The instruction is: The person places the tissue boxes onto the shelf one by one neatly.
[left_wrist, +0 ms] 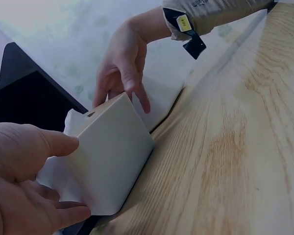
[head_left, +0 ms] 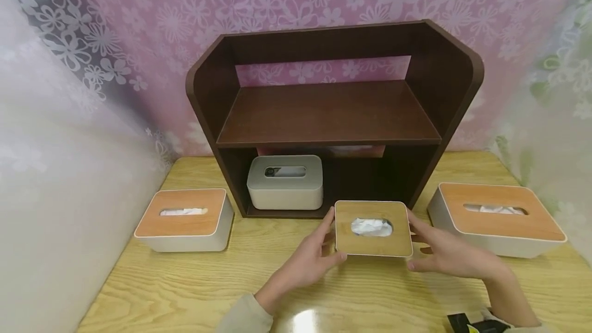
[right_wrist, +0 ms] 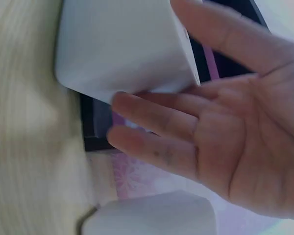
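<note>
A tissue box [head_left: 373,246] with a white body and a pale wood lid stands in front of the dark shelf. White tissue shows in its oval slot. My left hand [head_left: 309,257] holds the box's left side, thumb near the front corner and fingers along the side wall. On the opposite side, my right hand [head_left: 450,252] has its fingers against the wall and its thumb by the front corner. In the right wrist view, two fingers [right_wrist: 157,115] reach along the lower edge of the white box [right_wrist: 127,44]. The left wrist view shows its white wall [left_wrist: 110,152] between both hands.
A dark brown two-tier shelf [head_left: 330,112] stands at the back. A grey-lidded tissue box [head_left: 285,198] sits at the left of its lower tier. Orange-lidded tissue boxes stand left [head_left: 185,243] and right [head_left: 513,244] on the wooden table [head_left: 185,292]. Curtains hang behind.
</note>
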Available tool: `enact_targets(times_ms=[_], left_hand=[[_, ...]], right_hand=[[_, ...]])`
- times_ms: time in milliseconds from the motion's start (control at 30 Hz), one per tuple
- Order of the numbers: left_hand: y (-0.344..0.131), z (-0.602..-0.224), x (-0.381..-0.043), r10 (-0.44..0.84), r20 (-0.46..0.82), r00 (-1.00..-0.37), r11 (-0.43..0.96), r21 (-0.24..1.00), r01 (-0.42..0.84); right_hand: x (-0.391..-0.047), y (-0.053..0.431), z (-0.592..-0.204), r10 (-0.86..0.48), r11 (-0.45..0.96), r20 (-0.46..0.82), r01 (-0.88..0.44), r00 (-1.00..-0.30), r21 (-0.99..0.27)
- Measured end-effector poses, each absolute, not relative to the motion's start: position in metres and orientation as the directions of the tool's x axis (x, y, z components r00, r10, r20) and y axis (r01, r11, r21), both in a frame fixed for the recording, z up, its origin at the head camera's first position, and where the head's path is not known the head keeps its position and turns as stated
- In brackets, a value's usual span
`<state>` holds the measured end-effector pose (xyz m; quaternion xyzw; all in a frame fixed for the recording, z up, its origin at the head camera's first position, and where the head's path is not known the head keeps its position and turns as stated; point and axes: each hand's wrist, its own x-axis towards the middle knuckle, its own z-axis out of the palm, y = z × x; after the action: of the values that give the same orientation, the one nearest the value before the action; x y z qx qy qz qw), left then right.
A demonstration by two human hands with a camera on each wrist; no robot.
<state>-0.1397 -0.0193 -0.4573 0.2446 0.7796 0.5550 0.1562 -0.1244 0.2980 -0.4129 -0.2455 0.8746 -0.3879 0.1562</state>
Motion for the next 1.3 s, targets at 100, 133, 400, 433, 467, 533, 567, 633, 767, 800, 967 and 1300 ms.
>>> enact_targets(times_ms=[100, 133, 400, 433, 467, 533, 567, 633, 767, 800, 967, 1300], left_hand=[[-0.021, -0.459, -0.143, 0.526, 0.027, -0.85, 0.25, 0.95, 0.185], [-0.022, -0.459, -0.144, 0.519, 0.025, -0.854, 0.24, 0.955, 0.174], [-0.025, -0.459, -0.151, 0.499, 0.049, -0.865, 0.166, 0.975, 0.15], [-0.024, -0.459, -0.151, 0.491, 0.044, -0.87, 0.162, 0.977, 0.14], [-0.024, -0.458, -0.151, 0.48, 0.036, -0.877, 0.166, 0.977, 0.131], [-0.024, -0.459, -0.152, 0.448, 0.012, -0.894, 0.183, 0.977, 0.105], [-0.024, -0.459, -0.152, 0.432, 0.005, -0.902, 0.189, 0.977, 0.096], [-0.024, -0.46, -0.153, 0.403, -0.025, -0.915, 0.202, 0.977, 0.062], [-0.023, -0.463, -0.154, 0.374, -0.05, -0.926, 0.19, 0.981, 0.024], [-0.023, -0.464, -0.153, 0.373, -0.054, -0.926, 0.185, 0.983, 0.017], [-0.022, -0.465, -0.152, 0.36, -0.02, -0.933, 0.131, 0.991, 0.03], [-0.018, -0.459, -0.149, 0.392, 0.024, -0.92, 0.139, 0.987, 0.085]], right_hand=[[-0.132, 0.288, -0.415, -0.496, 0.584, -0.062, -0.279, -0.866, -0.762], [-0.134, 0.286, -0.416, -0.474, 0.595, -0.058, -0.272, -0.879, -0.756], [-0.137, 0.278, -0.421, -0.383, 0.664, -0.026, -0.256, -0.923, -0.703], [-0.138, 0.277, -0.421, -0.381, 0.657, -0.024, -0.252, -0.924, -0.711], [-0.138, 0.277, -0.421, -0.378, 0.649, -0.024, -0.246, -0.926, -0.72], [-0.138, 0.276, -0.42, -0.367, 0.637, -0.033, -0.226, -0.929, -0.737], [-0.139, 0.276, -0.42, -0.361, 0.632, -0.045, -0.209, -0.931, -0.747], [-0.139, 0.275, -0.419, -0.349, 0.615, -0.074, -0.169, -0.934, -0.77], [-0.139, 0.275, -0.421, -0.315, 0.562, -0.132, -0.073, -0.94, -0.824], [-0.138, 0.275, -0.423, -0.304, 0.54, -0.14, -0.049, -0.942, -0.84], [-0.138, 0.272, -0.427, -0.254, 0.433, -0.136, 0.013, -0.958, -0.901], [-0.14, 0.267, -0.428, -0.143, 0.512, 0.007, -0.08, -0.99, -0.856]])
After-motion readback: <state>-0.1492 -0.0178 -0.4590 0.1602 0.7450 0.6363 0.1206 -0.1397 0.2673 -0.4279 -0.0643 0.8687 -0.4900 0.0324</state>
